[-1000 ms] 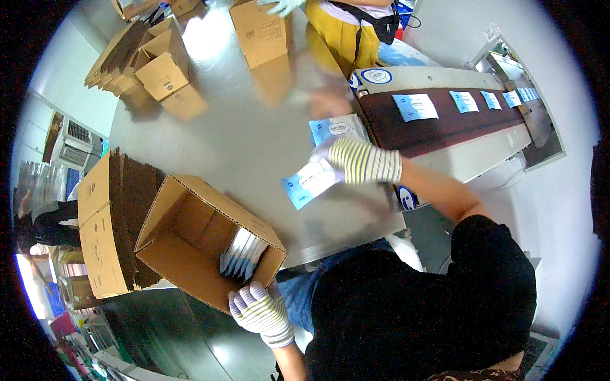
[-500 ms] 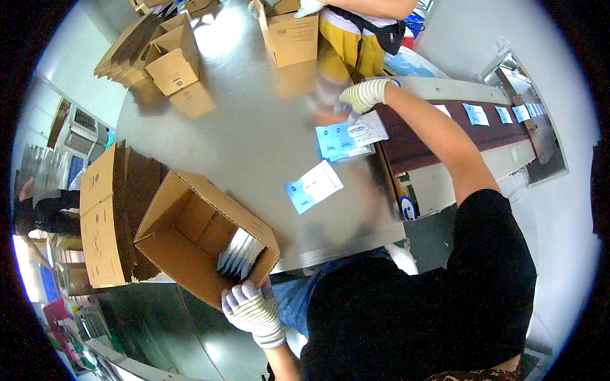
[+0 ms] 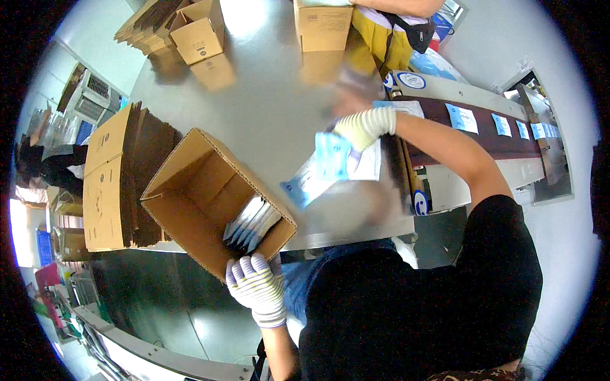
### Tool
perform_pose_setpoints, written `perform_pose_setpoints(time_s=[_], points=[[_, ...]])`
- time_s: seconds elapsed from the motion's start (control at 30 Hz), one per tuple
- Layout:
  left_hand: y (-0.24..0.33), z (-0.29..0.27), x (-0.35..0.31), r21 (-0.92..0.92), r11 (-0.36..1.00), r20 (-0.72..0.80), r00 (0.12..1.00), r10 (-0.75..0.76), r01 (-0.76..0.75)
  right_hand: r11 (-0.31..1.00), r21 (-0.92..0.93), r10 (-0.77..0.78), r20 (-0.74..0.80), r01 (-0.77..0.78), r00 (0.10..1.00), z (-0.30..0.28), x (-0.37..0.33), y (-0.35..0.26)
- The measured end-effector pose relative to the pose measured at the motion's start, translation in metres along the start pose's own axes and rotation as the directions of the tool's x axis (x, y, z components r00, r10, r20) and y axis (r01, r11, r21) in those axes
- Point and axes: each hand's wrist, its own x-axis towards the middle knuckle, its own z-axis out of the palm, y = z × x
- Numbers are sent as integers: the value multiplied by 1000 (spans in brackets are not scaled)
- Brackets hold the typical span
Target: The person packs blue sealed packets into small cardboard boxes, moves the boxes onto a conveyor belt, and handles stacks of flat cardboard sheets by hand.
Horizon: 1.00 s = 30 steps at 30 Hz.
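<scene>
My left hand (image 3: 257, 286), in a striped knit glove, grips the near edge of an open cardboard box (image 3: 184, 213) tilted toward me. Inside the box, several blue-and-white flat packets (image 3: 254, 222) stand in a row at its right end. My right hand (image 3: 367, 130), gloved alike, is closed on a light-blue packet (image 3: 332, 159) over the metal table. Under and beside it lie more white-and-blue packets (image 3: 308, 181), partly overlapped and blurred. The right fingertips are partly hidden behind the hand.
A conveyor belt (image 3: 480, 143) on the right carries several packets (image 3: 462, 119). Flattened cartons (image 3: 108, 178) stand at the left, and another stack lies far left. Across the metal table (image 3: 267, 114), a person in yellow trousers handles a carton (image 3: 324, 28); another open carton (image 3: 200, 38) stands nearby.
My right hand has moved down and slightly right, taking a packet toward the one lying on the table. The box and my left hand appear shifted slightly right as the view moved.
</scene>
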Motion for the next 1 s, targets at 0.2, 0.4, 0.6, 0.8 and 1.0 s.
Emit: perform_pose_setpoints(time_s=[0.2,0.4,0.6,0.8,1.0], points=[[-2,2,-7,12,1000,-9,1000,9,-9,961,-276,65,122,-30,990,15,31,-30],[-4,-1,-6,-5,1000,49,999,2,-2,820,-489,-354,-22,298,935,44,73,-81],[-3,-3,-5,-19,1000,25,1000,-13,14,931,-364,-40,-97,2,994,31,63,-72],[9,-4,1,32,998,98,993,57,-61,758,260,-420,-506,598,753,-79,0,-172],[30,-7,1,61,994,98,992,79,-85,775,-618,-413,-332,135,848,-46,66,-257]])
